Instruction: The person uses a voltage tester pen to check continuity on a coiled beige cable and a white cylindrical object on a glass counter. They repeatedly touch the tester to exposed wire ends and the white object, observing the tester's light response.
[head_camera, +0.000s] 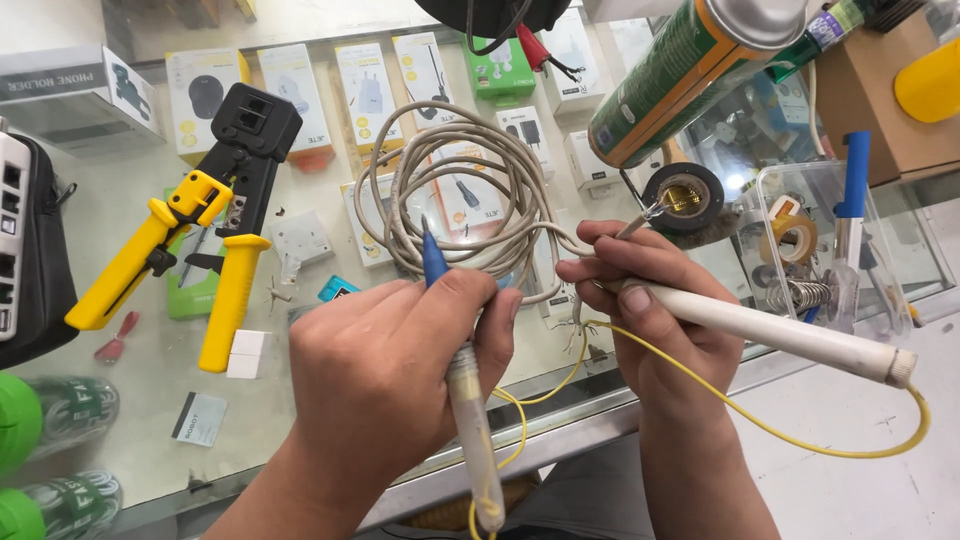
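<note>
The soldering iron (770, 330) is showing a matt, off-white plastic handle and a thin metal tip. The coiled cable (460, 190) is wearing smooth grey plastic sheathing, the crimping tool (190, 230) is showing glossy yellow grips, and the counter (130, 210) is gleaming as clear glass.

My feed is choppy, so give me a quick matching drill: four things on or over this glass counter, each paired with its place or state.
Things:
1. soldering iron
2. crimping tool
3. grey cable coil
4. blue-capped pen-like tool

Places or states:
A. lying on the glass counter, far left, nobody touching it
B. held in the left hand, blue tip pointing up
C. held in the right hand, tip near the roll of black tape
D. looped on the glass just beyond both hands

Pairs: 1-C, 2-A, 3-D, 4-B
</note>
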